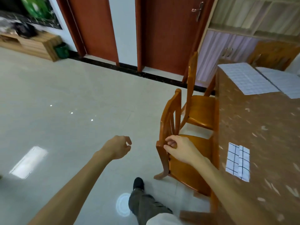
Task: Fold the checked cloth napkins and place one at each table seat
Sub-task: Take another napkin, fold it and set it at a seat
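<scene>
At the near left edge of the tabletop, one folded checked napkin lies flat, white with dark grid lines, in front of the nearer chair. Toward the far end of the tabletop, two larger pale checked cloths lie side by side: the left cloth reaches the far left corner, and the right cloth touches or slightly overlaps it along one edge. The tabletop surface is brown with a scattered pale pattern.

Along the left edge of the tabletop stand two wooden chairs, seats tucked partly beneath it. The farther chair stands just beyond the nearer one. A third chair is visible at the far end, blurred.

The right hand is curled narrow over the back rail of the nearer chair, fingers in contact with the wood; whether the grip is firm cannot be told. The left hand hangs in the air above the floor, fingers loosely curled toward the thumb, holding nothing. Neither hand touches any napkin.

On the floor, the person's leg and dark shoe stand near the nearer chair's rear leg. A small green bin sits on the floor against the end of a low wooden cabinet; its contents cannot be seen.
</scene>
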Action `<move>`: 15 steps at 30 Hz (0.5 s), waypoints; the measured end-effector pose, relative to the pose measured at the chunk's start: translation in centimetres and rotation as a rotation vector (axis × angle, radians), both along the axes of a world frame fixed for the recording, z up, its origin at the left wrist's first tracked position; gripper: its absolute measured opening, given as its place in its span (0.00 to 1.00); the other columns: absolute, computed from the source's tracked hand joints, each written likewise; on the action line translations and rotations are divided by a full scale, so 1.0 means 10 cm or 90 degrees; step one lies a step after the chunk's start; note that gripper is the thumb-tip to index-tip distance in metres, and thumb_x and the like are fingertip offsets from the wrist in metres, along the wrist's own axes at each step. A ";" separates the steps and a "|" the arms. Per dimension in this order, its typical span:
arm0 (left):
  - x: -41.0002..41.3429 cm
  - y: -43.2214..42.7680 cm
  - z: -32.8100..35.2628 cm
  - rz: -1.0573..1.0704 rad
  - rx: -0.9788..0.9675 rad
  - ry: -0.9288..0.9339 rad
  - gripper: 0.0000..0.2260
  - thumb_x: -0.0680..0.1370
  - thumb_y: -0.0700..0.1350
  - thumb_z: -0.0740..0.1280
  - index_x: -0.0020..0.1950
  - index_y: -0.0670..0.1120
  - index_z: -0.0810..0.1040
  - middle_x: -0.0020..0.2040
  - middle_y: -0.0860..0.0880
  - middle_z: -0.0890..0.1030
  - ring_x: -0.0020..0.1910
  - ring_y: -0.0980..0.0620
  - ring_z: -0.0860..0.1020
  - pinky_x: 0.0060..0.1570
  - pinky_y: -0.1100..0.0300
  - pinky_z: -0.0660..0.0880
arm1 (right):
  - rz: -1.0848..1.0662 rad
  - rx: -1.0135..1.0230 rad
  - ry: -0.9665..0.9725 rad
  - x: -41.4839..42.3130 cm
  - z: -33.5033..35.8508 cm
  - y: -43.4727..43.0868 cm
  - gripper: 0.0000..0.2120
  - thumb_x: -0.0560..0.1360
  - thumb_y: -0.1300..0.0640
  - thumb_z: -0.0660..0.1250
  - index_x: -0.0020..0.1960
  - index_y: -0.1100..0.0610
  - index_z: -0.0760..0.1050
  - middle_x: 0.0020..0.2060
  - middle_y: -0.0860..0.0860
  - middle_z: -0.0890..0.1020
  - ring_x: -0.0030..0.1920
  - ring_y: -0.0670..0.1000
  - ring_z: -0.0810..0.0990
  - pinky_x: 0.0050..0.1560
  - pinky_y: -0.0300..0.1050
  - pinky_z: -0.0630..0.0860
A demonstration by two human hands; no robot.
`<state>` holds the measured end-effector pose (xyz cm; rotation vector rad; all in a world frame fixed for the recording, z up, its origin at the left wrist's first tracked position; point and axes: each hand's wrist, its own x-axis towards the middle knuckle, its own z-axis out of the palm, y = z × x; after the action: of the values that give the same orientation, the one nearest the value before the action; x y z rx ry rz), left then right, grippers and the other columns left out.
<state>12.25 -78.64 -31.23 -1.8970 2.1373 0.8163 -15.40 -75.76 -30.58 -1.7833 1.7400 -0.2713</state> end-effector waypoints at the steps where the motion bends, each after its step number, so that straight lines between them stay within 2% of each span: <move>1: 0.06 -0.14 -0.02 -0.009 0.004 -0.011 0.13 0.82 0.50 0.62 0.65 0.51 0.77 0.59 0.48 0.83 0.57 0.47 0.81 0.59 0.51 0.78 | 0.003 -0.001 -0.020 0.06 -0.04 -0.14 0.19 0.78 0.45 0.68 0.67 0.49 0.76 0.57 0.43 0.82 0.56 0.44 0.82 0.55 0.42 0.82; 6: 0.26 -1.12 -0.03 -0.059 0.019 -0.065 0.14 0.81 0.50 0.63 0.65 0.50 0.78 0.60 0.48 0.83 0.60 0.47 0.79 0.62 0.52 0.76 | -0.019 -0.016 -0.126 0.30 -0.17 -0.95 0.18 0.78 0.48 0.68 0.67 0.49 0.76 0.54 0.42 0.82 0.53 0.42 0.81 0.55 0.44 0.83; 11: 0.20 -2.30 0.19 -0.093 0.024 -0.078 0.13 0.82 0.50 0.63 0.65 0.50 0.78 0.60 0.50 0.83 0.60 0.49 0.79 0.61 0.55 0.76 | -0.065 -0.017 -0.134 0.43 -0.17 -1.83 0.18 0.78 0.45 0.67 0.66 0.47 0.75 0.54 0.41 0.82 0.53 0.40 0.80 0.56 0.40 0.80; 15: 0.01 -3.08 0.32 -0.127 0.019 -0.043 0.13 0.82 0.50 0.63 0.65 0.50 0.78 0.59 0.49 0.83 0.59 0.49 0.79 0.59 0.56 0.75 | -0.096 0.000 -0.102 0.39 -0.10 -2.34 0.20 0.78 0.45 0.67 0.69 0.47 0.73 0.60 0.43 0.80 0.58 0.43 0.79 0.56 0.41 0.79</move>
<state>12.35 -109.44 -28.02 -1.6391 2.2146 0.7294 -11.49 -99.18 -31.60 -1.5858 1.7609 -0.4644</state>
